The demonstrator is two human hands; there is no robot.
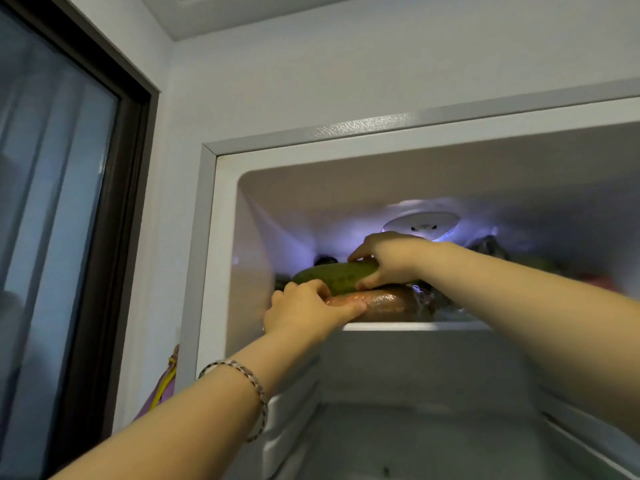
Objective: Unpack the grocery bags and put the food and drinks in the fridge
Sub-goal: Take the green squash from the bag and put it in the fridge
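Note:
Both my arms reach up into the open fridge (207, 237). On its top shelf (415, 326) a green cucumber (337, 277) lies on a brown plastic-wrapped package (388, 303). My right hand (384, 259) grips the cucumber's right end between thumb and fingers. My left hand (308, 310) holds the left end of the wrapped package, with its thumb along the package's front. More food sits dimly behind and to the right on the same shelf.
A round light (420, 225) glows on the fridge's back wall above the food. Below the top shelf the fridge interior (433, 393) is white. A dark-framed glass door (62, 220) stands at left. Something purple and yellow (166, 382) hangs beside the fridge.

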